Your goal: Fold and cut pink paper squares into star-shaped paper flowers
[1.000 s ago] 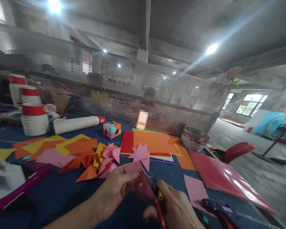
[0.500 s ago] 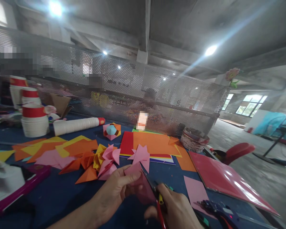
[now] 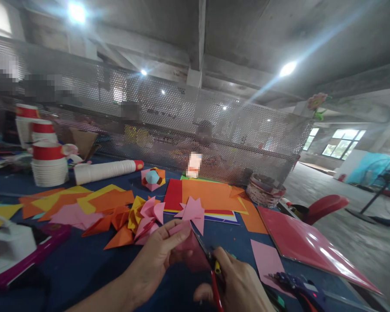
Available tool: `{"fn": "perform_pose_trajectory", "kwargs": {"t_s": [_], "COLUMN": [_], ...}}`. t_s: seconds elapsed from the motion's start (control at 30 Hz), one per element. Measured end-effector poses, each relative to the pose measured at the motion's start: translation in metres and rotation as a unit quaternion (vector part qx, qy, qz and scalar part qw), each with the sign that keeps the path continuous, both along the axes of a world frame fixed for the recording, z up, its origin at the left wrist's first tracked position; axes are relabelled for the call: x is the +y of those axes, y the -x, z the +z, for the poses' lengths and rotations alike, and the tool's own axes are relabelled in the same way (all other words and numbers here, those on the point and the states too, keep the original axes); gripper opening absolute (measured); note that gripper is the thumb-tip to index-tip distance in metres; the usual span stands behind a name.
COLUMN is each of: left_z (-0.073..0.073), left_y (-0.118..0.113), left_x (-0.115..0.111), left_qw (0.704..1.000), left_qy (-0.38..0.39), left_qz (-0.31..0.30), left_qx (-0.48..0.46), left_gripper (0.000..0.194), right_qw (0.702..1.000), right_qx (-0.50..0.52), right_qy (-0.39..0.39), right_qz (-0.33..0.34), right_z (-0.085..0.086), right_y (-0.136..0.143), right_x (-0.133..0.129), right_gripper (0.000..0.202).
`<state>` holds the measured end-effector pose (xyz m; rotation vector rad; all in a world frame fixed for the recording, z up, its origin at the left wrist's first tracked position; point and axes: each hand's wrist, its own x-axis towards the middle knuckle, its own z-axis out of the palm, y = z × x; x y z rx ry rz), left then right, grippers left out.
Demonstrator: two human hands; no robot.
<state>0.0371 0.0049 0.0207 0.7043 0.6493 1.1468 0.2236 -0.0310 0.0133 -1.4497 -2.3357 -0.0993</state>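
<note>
My left hand (image 3: pixel 164 247) pinches a folded pink paper (image 3: pixel 196 251) near its upper end, above the dark blue table. My right hand (image 3: pixel 237 277) is closed on the scissors (image 3: pixel 216 286), which have red on the handle and dark blades. The blades lie along the right edge of the pink paper. Just beyond my left hand are folded pink pieces (image 3: pixel 151 212), a yellow one (image 3: pixel 136 212) and orange ones (image 3: pixel 118 229). Another folded pink piece (image 3: pixel 193 210) lies on the stack of coloured paper.
Paper cups (image 3: pixel 49 164) stand at the left, with a row of cups lying beside them. A purple power strip (image 3: pixel 42 247) is at the near left. On the right are a glue gun (image 3: pixel 295 284), a red packet (image 3: pixel 308 242) and a woven basket (image 3: pixel 265 190). A perforated screen (image 3: pixel 169 117) stands behind.
The scissors and my right hand have shifted slightly left along the pink paper. My left hand still holds the paper.
</note>
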Motion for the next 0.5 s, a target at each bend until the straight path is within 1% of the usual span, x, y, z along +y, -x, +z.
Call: {"fn": "perform_pose_trajectory", "kwargs": {"t_s": [0.23, 0.4, 0.5], "left_z": [0.001, 0.0, 0.001], "left_y": [0.002, 0.002, 0.002], "left_x": [0.0, -0.001, -0.001], "left_qw": [1.0, 1.0, 0.999], "left_qy": [-0.002, 0.007, 0.004], "left_qz": [-0.01, -0.024, -0.034], "left_qx": [-0.002, -0.001, -0.002], "left_gripper": [0.024, 0.019, 0.019], "right_qw": [0.999, 0.999, 0.999], "right_qx": [-0.011, -0.014, -0.029], "right_qy": [0.015, 0.022, 0.013], "right_qz": [-0.028, -0.04, -0.042], "right_z": [0.008, 0.013, 0.015], "right_y": [0.008, 0.013, 0.014], "right_x": [-0.001, 0.0, 0.001], "right_gripper": [0.056, 0.054, 0.055]}}
